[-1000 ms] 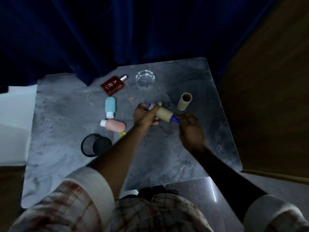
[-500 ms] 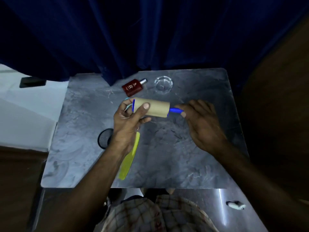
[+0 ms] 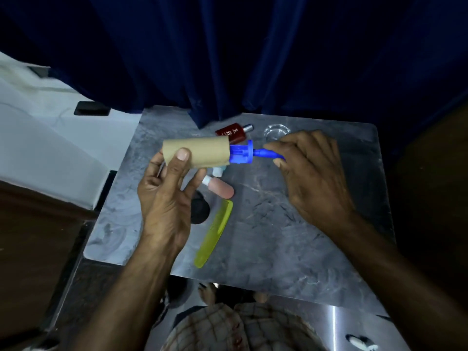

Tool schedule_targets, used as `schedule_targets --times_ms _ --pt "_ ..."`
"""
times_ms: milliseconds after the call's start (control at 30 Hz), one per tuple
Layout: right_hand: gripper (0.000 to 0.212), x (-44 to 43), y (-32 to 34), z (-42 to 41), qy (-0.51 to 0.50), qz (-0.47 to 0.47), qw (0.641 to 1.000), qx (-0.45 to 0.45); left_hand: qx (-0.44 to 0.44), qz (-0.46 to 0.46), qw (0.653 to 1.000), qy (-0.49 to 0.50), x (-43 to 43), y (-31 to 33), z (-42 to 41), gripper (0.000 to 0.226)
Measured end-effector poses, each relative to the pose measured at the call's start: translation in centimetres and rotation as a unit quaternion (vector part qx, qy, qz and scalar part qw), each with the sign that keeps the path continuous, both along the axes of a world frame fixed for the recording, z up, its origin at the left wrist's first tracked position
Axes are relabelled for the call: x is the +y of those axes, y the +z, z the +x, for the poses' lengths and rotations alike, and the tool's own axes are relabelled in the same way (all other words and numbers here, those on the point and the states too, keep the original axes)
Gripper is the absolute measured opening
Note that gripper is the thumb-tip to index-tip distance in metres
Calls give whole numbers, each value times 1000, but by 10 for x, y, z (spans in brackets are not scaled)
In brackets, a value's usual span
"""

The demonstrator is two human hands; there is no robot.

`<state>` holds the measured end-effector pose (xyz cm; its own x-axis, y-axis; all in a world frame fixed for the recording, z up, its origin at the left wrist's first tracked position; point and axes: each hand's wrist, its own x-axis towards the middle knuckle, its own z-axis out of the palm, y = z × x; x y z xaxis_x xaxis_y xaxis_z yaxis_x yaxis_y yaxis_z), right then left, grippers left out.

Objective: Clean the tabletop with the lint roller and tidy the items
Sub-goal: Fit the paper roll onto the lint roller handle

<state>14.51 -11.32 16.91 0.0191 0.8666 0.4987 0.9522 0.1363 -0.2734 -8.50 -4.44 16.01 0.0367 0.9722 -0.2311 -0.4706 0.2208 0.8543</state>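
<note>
Above the grey marble tabletop [image 3: 291, 236] my left hand [image 3: 167, 196] grips a tan cardboard roll [image 3: 200, 153], thumb on its front. The blue lint roller handle [image 3: 253, 154] sticks out of the roll's right end, with part of its blue core showing. My right hand [image 3: 314, 178] pinches the handle's shaft between thumb and fingers. On the table lie a dark red bottle [image 3: 233, 133], a pink bottle [image 3: 220, 187], a yellow-green comb [image 3: 215, 235] and a clear glass dish [image 3: 276, 130].
A black round container [image 3: 200, 211] sits partly hidden behind my left hand. A small pale blue bottle peeks out under the roll. A dark blue curtain [image 3: 253, 59] hangs behind the table. A white surface with a black phone [image 3: 92, 108] lies to the left.
Both hands lifted the roller higher and nearer the camera. The roll and handle have slid apart, baring the blue core. The view shifted, so the comb and pink bottle show.
</note>
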Motion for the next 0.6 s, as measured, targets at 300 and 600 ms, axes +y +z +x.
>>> schedule_targets --times_ms 300,600 --pt "33 30 27 -53 91 -54 994 -2 71 69 993 63 7 21 -69 47" --pt "30 64 36 -123 162 -78 983 20 -29 47 996 70 2 12 -160 52"
